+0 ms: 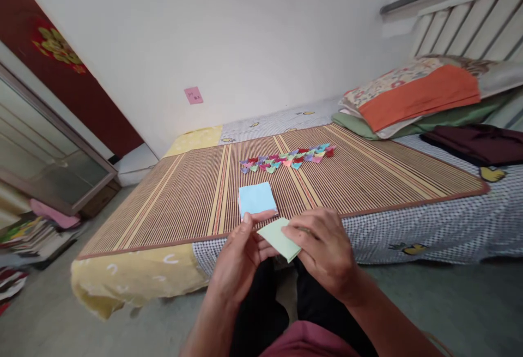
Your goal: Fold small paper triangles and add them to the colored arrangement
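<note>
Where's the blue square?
In the head view, the blue square lies near the middle, on the striped mat, between the left hand and the folded pieces.

Soft, muted light greys the wall (pixel 253 35); outer edges look stretched.

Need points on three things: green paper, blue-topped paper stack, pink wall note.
Green paper (pixel 278 237): head view, middle of its visible upper face.
Blue-topped paper stack (pixel 257 198): head view, middle of the top sheet.
Pink wall note (pixel 193 95): head view, middle of its front.
</note>
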